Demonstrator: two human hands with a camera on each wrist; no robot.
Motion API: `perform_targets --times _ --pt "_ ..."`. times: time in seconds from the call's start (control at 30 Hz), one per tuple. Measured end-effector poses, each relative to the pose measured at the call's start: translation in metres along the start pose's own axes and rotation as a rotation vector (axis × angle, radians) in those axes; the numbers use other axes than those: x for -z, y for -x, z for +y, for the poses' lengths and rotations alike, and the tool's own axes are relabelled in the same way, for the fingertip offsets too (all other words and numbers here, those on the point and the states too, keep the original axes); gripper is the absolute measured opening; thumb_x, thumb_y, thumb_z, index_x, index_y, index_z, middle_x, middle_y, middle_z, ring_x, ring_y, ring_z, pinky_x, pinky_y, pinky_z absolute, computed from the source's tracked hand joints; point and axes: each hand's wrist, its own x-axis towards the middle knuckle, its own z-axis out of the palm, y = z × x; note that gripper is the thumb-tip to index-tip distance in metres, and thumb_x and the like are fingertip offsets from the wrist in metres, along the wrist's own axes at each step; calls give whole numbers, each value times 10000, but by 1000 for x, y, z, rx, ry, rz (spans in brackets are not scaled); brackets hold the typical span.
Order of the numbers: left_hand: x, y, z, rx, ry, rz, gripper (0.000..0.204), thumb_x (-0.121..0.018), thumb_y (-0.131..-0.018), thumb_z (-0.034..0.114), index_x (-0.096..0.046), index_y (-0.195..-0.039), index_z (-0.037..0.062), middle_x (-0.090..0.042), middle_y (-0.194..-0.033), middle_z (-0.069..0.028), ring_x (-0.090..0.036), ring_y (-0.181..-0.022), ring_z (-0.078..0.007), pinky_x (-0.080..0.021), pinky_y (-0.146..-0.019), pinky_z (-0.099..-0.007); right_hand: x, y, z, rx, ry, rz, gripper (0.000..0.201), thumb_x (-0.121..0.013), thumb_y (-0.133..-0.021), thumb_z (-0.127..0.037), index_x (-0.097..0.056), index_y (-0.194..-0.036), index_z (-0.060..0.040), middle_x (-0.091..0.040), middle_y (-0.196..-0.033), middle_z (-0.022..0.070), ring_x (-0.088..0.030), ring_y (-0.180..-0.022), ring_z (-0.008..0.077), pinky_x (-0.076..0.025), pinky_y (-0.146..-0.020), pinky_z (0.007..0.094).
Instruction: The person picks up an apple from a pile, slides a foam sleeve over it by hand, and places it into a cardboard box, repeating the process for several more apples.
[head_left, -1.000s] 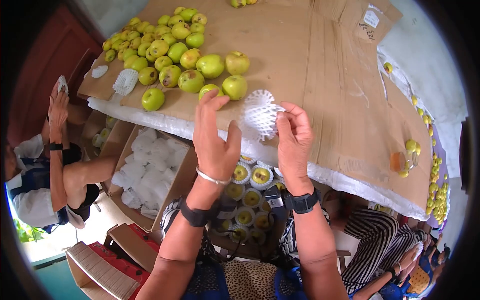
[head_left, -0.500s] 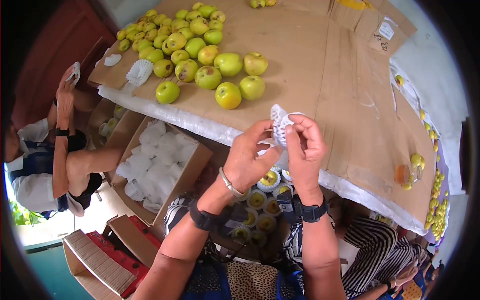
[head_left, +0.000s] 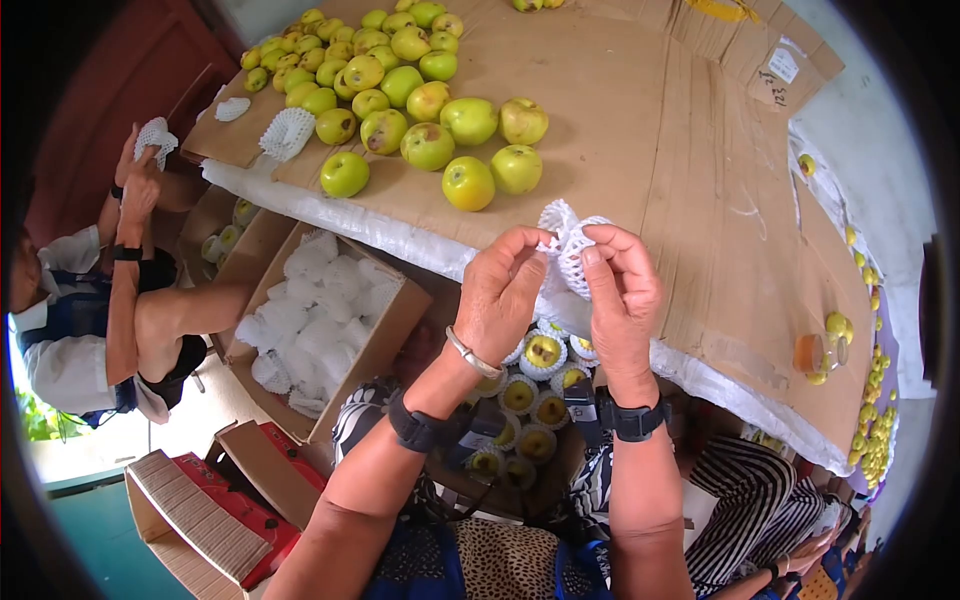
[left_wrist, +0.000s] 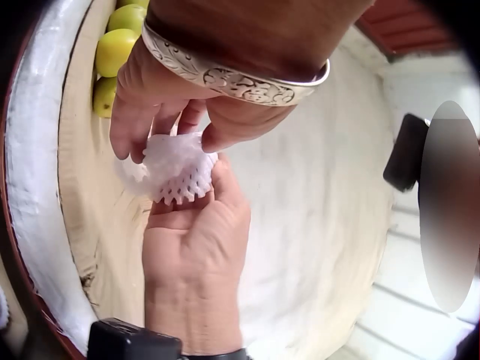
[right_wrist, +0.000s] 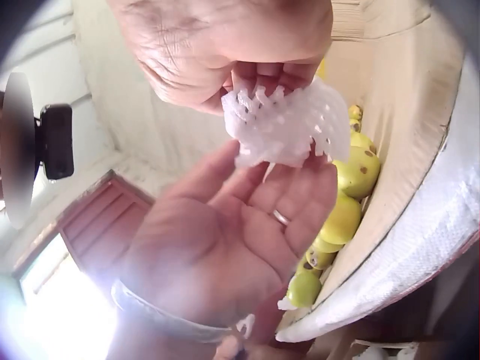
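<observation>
Both hands hold a white foam net (head_left: 570,252) between them, over the table's front edge. The left hand (head_left: 498,300) pinches its left side between thumb and fingers; the right hand (head_left: 625,300) pinches its right side. In the left wrist view the foam net (left_wrist: 176,166) lies between the left hand (left_wrist: 187,97) above and the right hand (left_wrist: 196,247) below. The right wrist view shows the net's (right_wrist: 289,124) toothed rim, with the left palm (right_wrist: 225,232) below it and the right hand (right_wrist: 225,45) above. No fruit shows inside the net.
Green-yellow apples (head_left: 468,184) lie on the cardboard-covered table (head_left: 600,120), with a loose foam net (head_left: 287,134) beside them. Below stand a carton of white nets (head_left: 322,320) and netted apples (head_left: 543,352). A seated person (head_left: 125,300) is at left, a jar (head_left: 808,353) at right.
The left hand came from beside the apples to the foam net and now pinches it along with the right hand. The view has shifted, and the seated person's hands have moved with their own net.
</observation>
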Motion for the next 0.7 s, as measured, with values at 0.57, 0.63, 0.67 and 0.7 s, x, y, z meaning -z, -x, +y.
perform_targets --times 0.57,0.63,0.67,0.7 --pt "20 -9 6 104 700 215 240 -416 -884 50 -468 -1118 41 -590 -983 -82 -599 -903 -181 -516 -765 -325 18 -10 -4 -84 -265 275 514 -590 -848 -170 -345 -1270 -10 -505 -1134 111 -481 -1022 147 -381 -878 293" --pt "26 -12 3 216 866 177 220 -409 -892 71 -477 -1098 35 -594 -989 -87 -599 -915 -190 -512 -786 -344 17 -9 2 -68 -292 210 593 -632 -817 -207 -327 -1288 -14 -444 -1237 132 -424 -1138 186 -325 -964 321" --pt "28 -13 3 273 949 160 212 -405 -897 81 -482 -1088 32 -596 -991 -90 -599 -922 -194 -510 -796 -354 14 -8 7 -82 -321 130 619 -646 -801 -199 -320 -1293 -14 -427 -1254 133 -404 -1158 189 -303 -982 322" --pt "26 -12 5 309 1002 186 195 -412 -902 118 -500 -1050 26 -599 -997 -94 -600 -922 -201 -505 -803 -366 8 -8 9 -98 -348 52 645 -660 -785 -192 -313 -1299 -14 -410 -1271 134 -384 -1177 192 -281 -1001 323"
